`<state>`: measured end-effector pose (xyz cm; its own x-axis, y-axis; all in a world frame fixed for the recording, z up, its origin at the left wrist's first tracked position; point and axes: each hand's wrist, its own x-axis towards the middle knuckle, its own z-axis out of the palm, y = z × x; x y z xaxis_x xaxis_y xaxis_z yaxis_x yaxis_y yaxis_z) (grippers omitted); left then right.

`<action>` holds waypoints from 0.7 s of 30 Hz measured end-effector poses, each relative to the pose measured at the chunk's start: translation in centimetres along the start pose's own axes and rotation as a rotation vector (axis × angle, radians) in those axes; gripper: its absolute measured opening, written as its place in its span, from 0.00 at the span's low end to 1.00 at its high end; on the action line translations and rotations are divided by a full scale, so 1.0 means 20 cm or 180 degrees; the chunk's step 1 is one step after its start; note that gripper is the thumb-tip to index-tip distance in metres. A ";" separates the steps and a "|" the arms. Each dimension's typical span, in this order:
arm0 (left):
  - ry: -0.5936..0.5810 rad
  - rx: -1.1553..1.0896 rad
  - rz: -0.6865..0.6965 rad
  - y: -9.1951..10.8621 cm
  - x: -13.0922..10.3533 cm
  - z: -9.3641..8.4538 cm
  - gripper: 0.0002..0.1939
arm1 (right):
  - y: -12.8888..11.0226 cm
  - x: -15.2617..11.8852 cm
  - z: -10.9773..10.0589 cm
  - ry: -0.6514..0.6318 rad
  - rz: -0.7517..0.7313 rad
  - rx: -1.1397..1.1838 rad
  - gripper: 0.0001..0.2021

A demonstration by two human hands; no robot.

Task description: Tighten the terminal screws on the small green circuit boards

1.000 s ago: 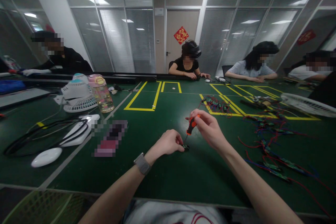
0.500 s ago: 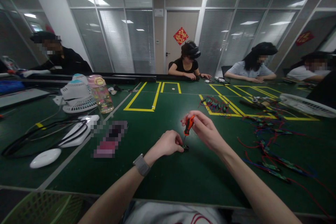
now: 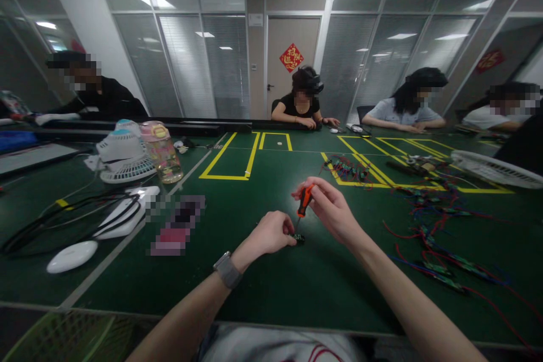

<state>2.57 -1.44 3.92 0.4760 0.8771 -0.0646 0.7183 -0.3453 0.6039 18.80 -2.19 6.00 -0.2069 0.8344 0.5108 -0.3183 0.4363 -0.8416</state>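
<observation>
Left hand (image 3: 271,232), thumb and fingers drawn narrow, holds the left end of a small circuit board (image 3: 300,238) on the green table (image 3: 263,288). Right hand (image 3: 327,201) grips an orange and black screwdriver (image 3: 305,201) by its handle; the shaft slants down and slightly left to the board, though whether the tip touches is too small to tell. That board lies just right of the left fingertips and below the right hand, its long axis seeming to run left to right, with the left hand nearer to it. Compared with a second ago, the screwdriver stands steeper and the right hand sits slightly farther left, while the left hand and board have hardly moved. Well to the right lie wired boards (image 3: 443,278); farther left stand a bottle (image 3: 167,158) and a white fan (image 3: 123,153); a co-worker (image 3: 302,107) sits at the far side
</observation>
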 end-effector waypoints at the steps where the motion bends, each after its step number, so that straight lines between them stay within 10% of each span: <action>1: 0.0045 -0.0012 0.0027 0.00 0.00 0.00 0.09 | 0.00 0.00 0.00 -0.0004 0.0000 -0.0008 0.06; 21: 0.0597 -0.0390 0.0458 -0.11 -0.04 0.08 0.09 | -0.06 0.00 0.02 -0.0155 -0.0116 -0.0550 0.08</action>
<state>1.44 -2.02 1.42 0.4582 0.8724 0.1702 0.5779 -0.4379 0.6887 18.91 -2.87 7.12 -0.2441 0.8015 0.5459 -0.1635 0.5209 -0.8378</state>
